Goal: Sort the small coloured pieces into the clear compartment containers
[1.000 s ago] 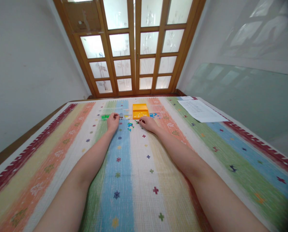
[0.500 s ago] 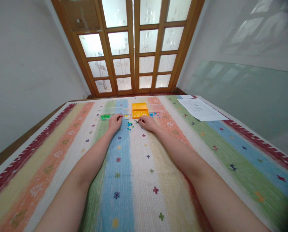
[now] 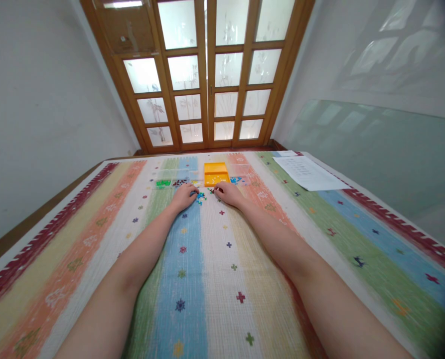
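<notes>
Likely a room in a home. Striped tablecloth (image 3: 222, 279) with small animal and snowflake motifs, wood-framed doors (image 3: 227, 68) with frosted, plant-patterned panes (image 3: 225, 104), plain pale walls (image 3: 39, 89) all look domestic.

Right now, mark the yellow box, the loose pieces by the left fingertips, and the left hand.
Yellow box (image 3: 215, 167): head view, bare far half.
Loose pieces (image 3: 201, 197): head view, middle of the small pile.
Left hand (image 3: 185, 196): head view, back of the hand.
</notes>
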Motion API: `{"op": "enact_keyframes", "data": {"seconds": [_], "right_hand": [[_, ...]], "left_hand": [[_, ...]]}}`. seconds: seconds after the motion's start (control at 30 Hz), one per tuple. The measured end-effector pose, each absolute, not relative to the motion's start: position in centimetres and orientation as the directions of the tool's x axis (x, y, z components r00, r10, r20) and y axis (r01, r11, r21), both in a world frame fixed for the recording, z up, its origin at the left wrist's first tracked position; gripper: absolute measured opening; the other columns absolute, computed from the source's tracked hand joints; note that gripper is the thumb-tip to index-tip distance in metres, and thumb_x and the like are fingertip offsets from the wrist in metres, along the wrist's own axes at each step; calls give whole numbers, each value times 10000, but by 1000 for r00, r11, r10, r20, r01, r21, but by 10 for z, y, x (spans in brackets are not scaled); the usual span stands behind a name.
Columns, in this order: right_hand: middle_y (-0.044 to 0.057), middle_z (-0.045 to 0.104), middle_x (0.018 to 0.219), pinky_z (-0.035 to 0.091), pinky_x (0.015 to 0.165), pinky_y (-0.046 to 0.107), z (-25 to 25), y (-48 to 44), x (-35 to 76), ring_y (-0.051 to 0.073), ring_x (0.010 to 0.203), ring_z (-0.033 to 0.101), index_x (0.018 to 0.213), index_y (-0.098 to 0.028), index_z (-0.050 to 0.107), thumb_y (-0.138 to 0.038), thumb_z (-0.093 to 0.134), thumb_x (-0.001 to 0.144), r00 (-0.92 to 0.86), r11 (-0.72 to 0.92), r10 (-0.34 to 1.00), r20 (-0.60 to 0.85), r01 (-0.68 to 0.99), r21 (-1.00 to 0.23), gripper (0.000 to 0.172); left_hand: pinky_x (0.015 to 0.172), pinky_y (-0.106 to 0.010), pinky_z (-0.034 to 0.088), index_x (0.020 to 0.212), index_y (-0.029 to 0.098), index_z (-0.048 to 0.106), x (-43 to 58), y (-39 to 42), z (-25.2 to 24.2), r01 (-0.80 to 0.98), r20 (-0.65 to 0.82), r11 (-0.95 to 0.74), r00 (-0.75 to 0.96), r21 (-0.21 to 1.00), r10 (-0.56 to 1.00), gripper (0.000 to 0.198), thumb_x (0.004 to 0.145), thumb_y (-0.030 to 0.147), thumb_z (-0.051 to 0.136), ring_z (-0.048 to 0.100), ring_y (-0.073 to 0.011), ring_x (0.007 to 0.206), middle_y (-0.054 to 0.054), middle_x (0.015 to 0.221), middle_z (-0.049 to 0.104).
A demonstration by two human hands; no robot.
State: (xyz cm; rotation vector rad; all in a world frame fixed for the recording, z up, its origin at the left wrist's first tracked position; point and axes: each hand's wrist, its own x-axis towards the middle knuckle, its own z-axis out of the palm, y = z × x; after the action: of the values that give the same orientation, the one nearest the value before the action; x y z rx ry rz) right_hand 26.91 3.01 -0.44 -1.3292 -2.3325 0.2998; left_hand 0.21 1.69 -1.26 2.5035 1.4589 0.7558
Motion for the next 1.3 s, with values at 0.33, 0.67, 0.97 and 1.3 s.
{"op": "enact_keyframes", "data": {"seconds": [0.33, 0.67, 0.97, 1.3], "right_hand": [[60, 771, 999, 406, 760, 261, -7, 32, 269, 196, 910, 660, 1010, -206, 771, -261, 585, 1002, -439, 519, 854, 280, 752, -407, 194], [68, 770, 1038, 423, 806, 264, -9, 32, 270, 201, 944, 663, 1025, -209, 765, -288, 583, 1018, -446, 534, 844, 297, 746, -397, 198], [74, 769, 1049, 439, 822, 268, -9, 34, 269, 203, 949, 666, 1036, -198, 760, -306, 576, 1016, -433, 515, 857, 279, 744, -426, 214], [67, 753, 1044, 416, 794, 262, -10, 33, 269, 201, 948, 649, 1023, -211, 759, -267, 577, 1003, -465, 536, 844, 268, 758, -372, 192]], "left_hand": [[1031, -409, 475, 959, 205, 767, 2, 19, -16, 769, 366, -511, 381, 385, 849, 148, 885, 190, 639, 630, -257, 1066, -87, 1045, 716], [1046, -426, 475, 978, 219, 780, 1, 22, -20, 763, 370, -513, 380, 393, 848, 194, 880, 169, 620, 632, -268, 1082, -89, 1068, 715], [1028, -414, 488, 935, 216, 742, 2, 20, -18, 769, 358, -475, 339, 428, 870, 151, 851, 162, 630, 639, -265, 1073, -77, 1038, 731], [861, -361, 506, 1002, 214, 742, -3, 23, -16, 755, 429, -314, 47, 576, 902, 185, 891, 193, 596, 658, -237, 869, -65, 955, 750]]}}
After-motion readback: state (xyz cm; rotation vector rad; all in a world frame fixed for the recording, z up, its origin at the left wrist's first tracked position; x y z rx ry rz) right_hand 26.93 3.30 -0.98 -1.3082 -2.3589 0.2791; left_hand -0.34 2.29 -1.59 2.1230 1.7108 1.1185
